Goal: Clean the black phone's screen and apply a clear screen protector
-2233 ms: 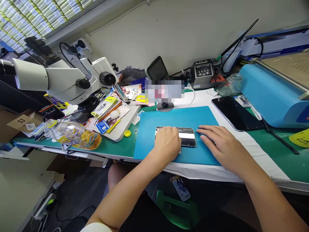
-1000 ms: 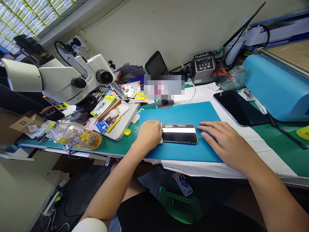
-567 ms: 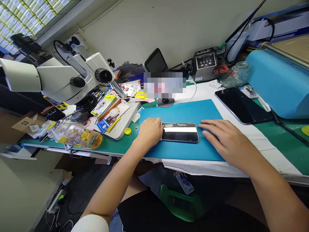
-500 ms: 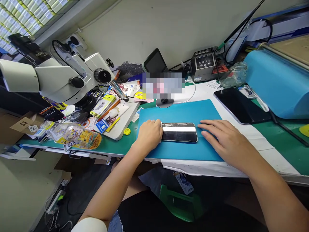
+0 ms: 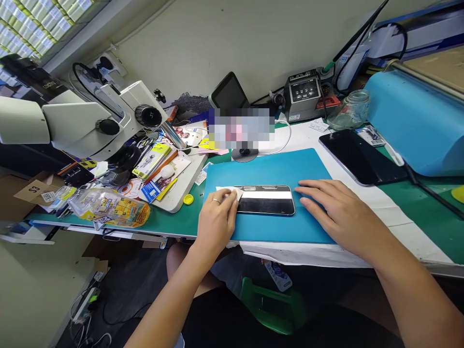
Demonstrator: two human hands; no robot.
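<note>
Green workbench (image 5: 181, 221), blue mat (image 5: 268, 168) on top. Left hand (image 5: 215, 217) pinching white wipe (image 5: 238, 193) at left end of phone (image 5: 266, 205); fingertips partly covered, exact contact hard to tell. Phone flat on mat, black with pale band. Right hand (image 5: 335, 208), fingers loosely spread, just beside phone's right end. Farther right, second phone (image 5: 362, 157); far left, microscope (image 5: 79, 123).

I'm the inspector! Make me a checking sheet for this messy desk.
Surface: green bench; blue mat partly on white paper.
Job's things: phone flat on the mat; white wipe at its left end.
Clutter: plastic bottle on its side, yellow cap, glass jar, second phone.
Grips: left grip pinches the wipe; right grip open near the phone's right end.
Cables: white cable beyond the mat; black cable looping at upper right.
Surroundings: microscope left, blue machine right, green stool below.
</note>
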